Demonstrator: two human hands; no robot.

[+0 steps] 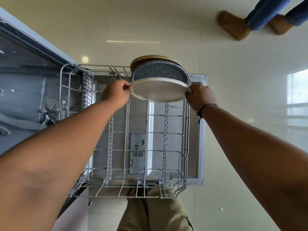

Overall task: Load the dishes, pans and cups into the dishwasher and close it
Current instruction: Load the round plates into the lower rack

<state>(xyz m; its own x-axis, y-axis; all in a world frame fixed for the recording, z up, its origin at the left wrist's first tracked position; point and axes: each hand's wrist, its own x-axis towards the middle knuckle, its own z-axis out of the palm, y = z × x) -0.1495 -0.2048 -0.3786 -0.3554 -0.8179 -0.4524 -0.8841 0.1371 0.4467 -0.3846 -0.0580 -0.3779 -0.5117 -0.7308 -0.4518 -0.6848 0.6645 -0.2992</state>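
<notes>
The left hand [115, 94] pinches the left rim of a white plate [158, 90], fingers curled on its edge. The right hand [200, 97] grips the opposite rim, fingers curled round it, with a dark cord bracelet [204, 109] on the wrist. Held between the two hands, the plate stands tilted at the far end of the rack [141, 147], its lower edge among the tines of the right-hand rows.

Just behind the plate, also at the rack's far end, stands a speckled grey dish [160, 70], and behind that a tan one [150, 58], all close together on edge. The rest of the rack holds only its rows of wire tines.

The rack is pulled out over the open dishwasher door [196, 130], whose detergent cup [138, 152] shows through the wires. Left of the rack lies the tub [25, 90]. Near the rack's close edge are the person's khaki trousers [155, 214]. Beyond its far end, on the pale floor [241, 147], stand another person's brown boots [233, 25] and blue jeans [270, 10].
</notes>
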